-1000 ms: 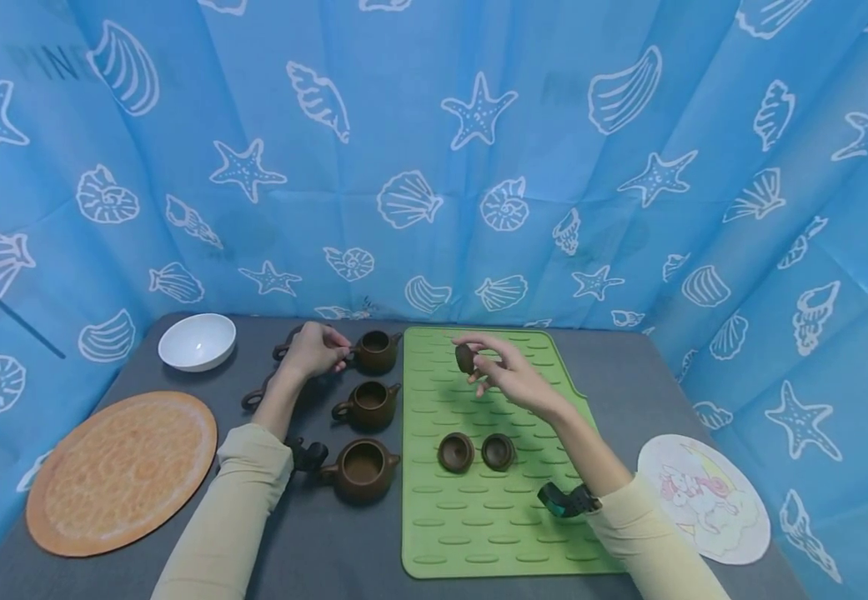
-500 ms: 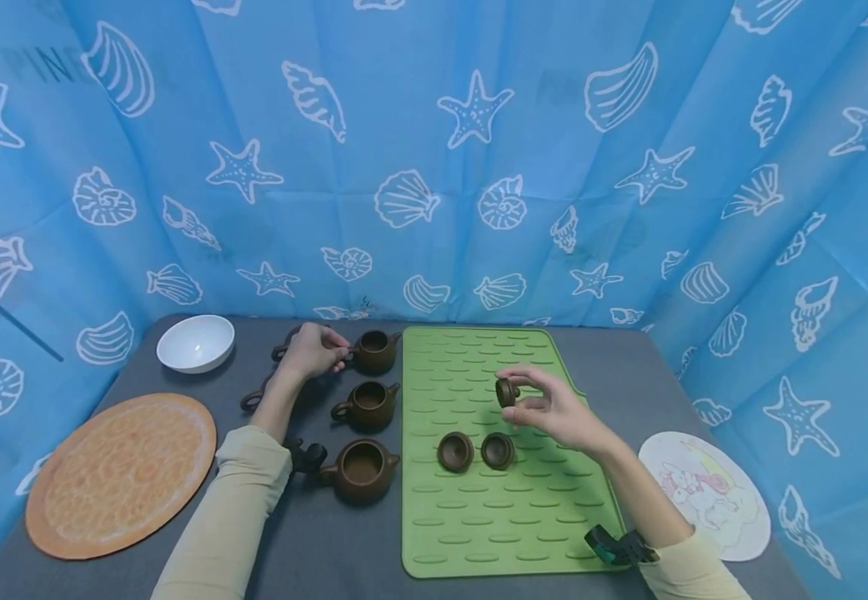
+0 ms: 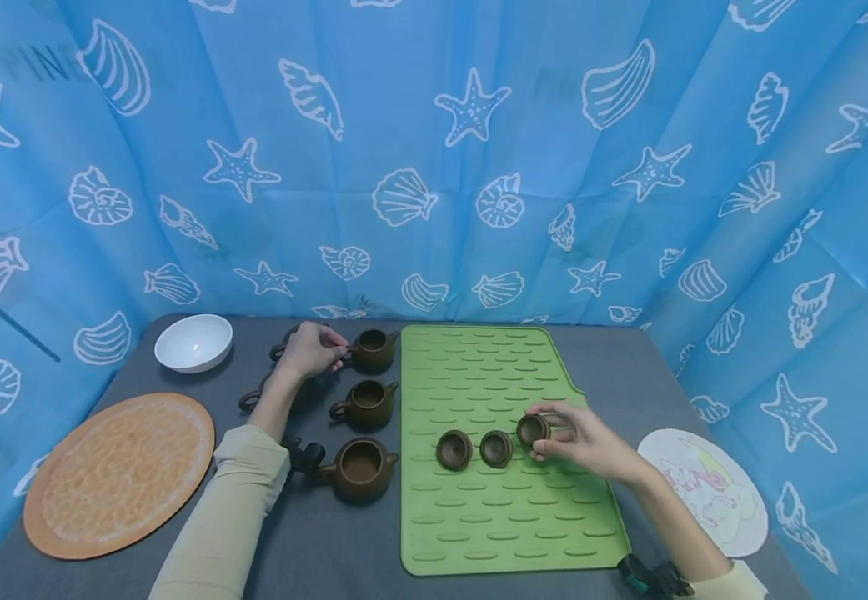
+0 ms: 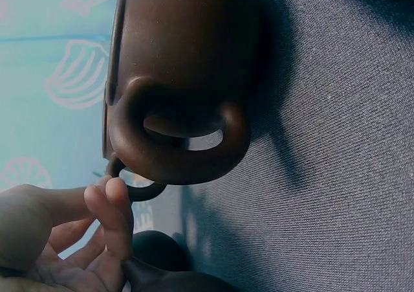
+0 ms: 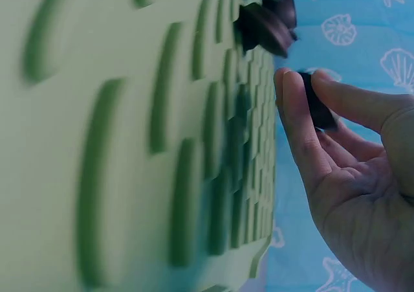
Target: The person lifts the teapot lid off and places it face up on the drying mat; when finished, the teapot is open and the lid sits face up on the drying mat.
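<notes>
In the head view my left hand [image 3: 308, 350] pinches the handle of the rearmost brown teapot [image 3: 373, 354], which stands lidless on the table. Two more lidless teapots line up in front of it: a middle one [image 3: 370, 406] and a nearer one [image 3: 361, 472]. My right hand [image 3: 584, 440] pinches a small brown teapot lid [image 3: 531, 430] by its edge, hollow side toward the head camera, close over the green mat [image 3: 494, 533]. To its left, a second lid [image 3: 496, 449] and a third lid [image 3: 454, 451] lie upturned on the mat.
Other brown handles, one front handle [image 3: 250, 400] among them, show partly behind my left forearm. A white bowl [image 3: 193, 343] stands at the back left, with an orange round mat [image 3: 118, 475] before it. A white printed mat [image 3: 704, 492] lies at the right.
My right hand has carried the lid from the back of the green mat forward and right, turning its hollow side up, beside the two lying lids. My left hand stays at the teapot handle.
</notes>
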A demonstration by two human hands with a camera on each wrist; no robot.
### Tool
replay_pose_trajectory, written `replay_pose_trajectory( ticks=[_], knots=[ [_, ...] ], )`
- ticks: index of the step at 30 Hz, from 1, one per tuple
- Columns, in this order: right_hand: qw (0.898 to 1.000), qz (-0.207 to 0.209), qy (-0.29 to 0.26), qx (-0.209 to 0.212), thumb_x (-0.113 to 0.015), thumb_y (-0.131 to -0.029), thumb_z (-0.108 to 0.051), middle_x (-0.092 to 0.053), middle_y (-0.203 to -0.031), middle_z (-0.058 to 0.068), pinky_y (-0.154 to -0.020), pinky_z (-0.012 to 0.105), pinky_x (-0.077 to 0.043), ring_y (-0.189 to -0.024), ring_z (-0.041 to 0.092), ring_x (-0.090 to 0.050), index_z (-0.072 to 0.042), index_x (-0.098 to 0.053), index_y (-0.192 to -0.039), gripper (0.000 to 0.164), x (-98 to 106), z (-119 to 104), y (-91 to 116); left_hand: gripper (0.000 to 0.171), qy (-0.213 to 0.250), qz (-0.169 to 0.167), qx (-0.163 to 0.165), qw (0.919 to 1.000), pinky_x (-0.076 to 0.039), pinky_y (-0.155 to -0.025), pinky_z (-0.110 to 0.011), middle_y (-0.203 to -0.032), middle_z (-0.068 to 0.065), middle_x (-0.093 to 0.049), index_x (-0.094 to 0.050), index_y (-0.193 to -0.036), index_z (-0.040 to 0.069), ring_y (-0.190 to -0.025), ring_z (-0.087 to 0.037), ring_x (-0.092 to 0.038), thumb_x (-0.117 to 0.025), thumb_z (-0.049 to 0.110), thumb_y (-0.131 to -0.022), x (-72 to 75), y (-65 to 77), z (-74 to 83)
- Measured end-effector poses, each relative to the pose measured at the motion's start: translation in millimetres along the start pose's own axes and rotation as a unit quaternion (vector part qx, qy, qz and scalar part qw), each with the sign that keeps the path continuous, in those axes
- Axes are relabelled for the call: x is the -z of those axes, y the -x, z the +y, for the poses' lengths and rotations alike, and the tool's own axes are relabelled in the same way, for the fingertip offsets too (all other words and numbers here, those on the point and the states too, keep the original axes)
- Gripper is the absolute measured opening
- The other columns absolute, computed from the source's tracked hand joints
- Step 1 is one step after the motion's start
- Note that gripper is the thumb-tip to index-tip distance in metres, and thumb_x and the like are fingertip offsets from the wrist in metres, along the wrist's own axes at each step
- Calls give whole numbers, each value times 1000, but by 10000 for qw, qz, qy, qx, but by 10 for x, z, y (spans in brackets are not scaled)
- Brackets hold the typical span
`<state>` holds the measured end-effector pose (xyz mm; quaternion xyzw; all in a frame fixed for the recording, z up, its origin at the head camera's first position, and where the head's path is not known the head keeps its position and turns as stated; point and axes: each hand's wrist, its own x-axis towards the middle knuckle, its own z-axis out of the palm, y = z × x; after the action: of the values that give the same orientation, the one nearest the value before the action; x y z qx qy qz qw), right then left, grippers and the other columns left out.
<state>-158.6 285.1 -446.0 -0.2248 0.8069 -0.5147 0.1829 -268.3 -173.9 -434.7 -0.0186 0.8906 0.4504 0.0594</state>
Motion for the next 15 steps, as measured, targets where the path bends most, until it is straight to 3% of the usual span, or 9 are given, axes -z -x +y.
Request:
replay_pose_trajectory(
  ticks=[8,15],
  knots=[
    [9999,-93,69,-115,-70,-97,7,-46,-147,49,-77,32,-66,-94,23,-81,18,-47,-147,56,-13,102,98,18,12,58,-41,10000,-62,-73,-31,-104,-20,-76,-76,-115,-5,-74,-13,-72,-64,5,-108,-3,22,16],
    [9980,-124,525,-320,-73,-96,2,-74,-110,29,-59,24,-56,-75,17,-76,11,-53,-147,55,-24,105,144,18,30,61,-45,10000,-62,-74,-33,-104,-20,-75,-76,-116,-5,-74,-14,-71,-64,5,-108,-2,34,19]
  ],
)
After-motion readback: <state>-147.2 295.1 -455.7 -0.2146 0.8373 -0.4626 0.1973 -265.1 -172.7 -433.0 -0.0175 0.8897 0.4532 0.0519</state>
